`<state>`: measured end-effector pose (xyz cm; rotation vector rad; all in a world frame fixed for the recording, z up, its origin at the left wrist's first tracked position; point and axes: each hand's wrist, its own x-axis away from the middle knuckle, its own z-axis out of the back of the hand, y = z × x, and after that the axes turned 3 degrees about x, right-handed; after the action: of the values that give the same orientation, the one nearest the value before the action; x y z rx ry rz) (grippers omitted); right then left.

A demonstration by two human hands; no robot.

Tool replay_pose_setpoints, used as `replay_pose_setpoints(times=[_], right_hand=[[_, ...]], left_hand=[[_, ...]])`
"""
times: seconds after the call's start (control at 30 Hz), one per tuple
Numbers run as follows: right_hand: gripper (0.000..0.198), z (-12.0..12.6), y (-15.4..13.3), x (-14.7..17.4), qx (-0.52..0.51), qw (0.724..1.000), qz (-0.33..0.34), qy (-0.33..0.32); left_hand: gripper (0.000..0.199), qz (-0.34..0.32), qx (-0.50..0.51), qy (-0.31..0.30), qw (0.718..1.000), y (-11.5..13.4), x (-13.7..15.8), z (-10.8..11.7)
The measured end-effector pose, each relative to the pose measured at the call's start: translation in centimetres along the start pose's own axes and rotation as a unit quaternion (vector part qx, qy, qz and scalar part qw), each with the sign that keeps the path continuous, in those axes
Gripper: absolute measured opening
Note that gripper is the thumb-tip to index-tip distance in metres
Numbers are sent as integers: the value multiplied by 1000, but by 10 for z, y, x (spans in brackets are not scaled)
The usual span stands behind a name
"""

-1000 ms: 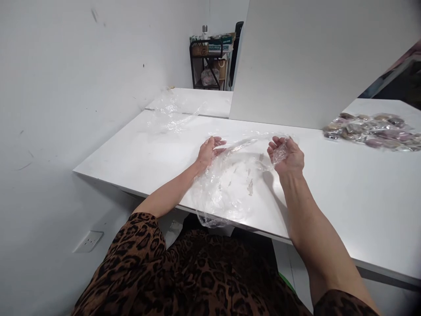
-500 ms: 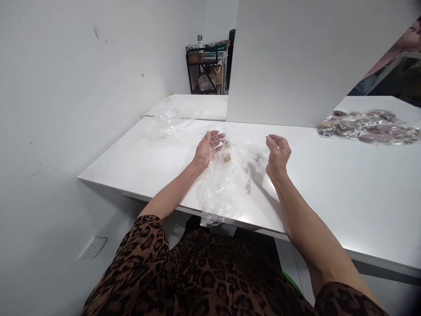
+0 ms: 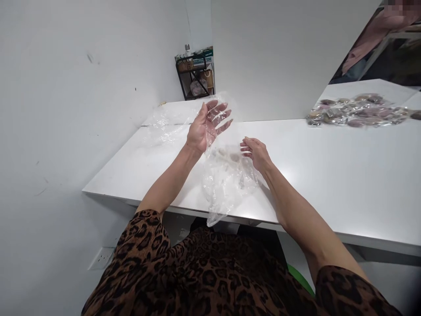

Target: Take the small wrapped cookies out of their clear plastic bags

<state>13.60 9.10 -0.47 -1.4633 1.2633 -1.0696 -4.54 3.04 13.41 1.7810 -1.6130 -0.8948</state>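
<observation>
My left hand (image 3: 208, 124) is raised over the table with its fingers spread and the palm turned right. Clear film of a crumpled plastic bag (image 3: 223, 188) lies against this hand and rises past its fingertips; whether the hand is inside the bag I cannot tell. Below, the bag hangs down over the table's front edge. Some small brownish pieces (image 3: 234, 156) show blurred through the plastic. To the right of the bag is my right hand (image 3: 255, 151), its fingers bent loosely and apart, pointing left. Nothing shows between them.
More crumpled clear film (image 3: 164, 127) lies at the table's back left, by the wall. Several wrapped brown and pink items (image 3: 365, 112) lie at the right. A white panel (image 3: 269, 61) stands behind the white table (image 3: 329, 184). Beyond are a black shelf (image 3: 194, 74) and a person's pink sleeve (image 3: 368, 37).
My left hand has risen and its fingers have spread wider, with film drawn up along it. My right hand has moved left towards the bag, and its fingers have loosened.
</observation>
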Motion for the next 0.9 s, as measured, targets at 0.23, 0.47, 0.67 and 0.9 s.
replay_pose_setpoints(times=[0.23,0.47,0.67,0.9], right_hand=[[50,3,-2,-5,2,1000,17,14],[40,9,-8,-7,47,997,59,33],[44,10,-16,-6,-46,995,91,-7],[83,8,-42,23,-99,968,122,-194]], left_hand=[[42,-70,-59,-7,996,30,-4,-46],[50,-112,-55,-84,989,58,-4,-84],[56,-137,-1,-108,985,82,12,-115],[55,-113,-53,-125,984,48,4,-112]])
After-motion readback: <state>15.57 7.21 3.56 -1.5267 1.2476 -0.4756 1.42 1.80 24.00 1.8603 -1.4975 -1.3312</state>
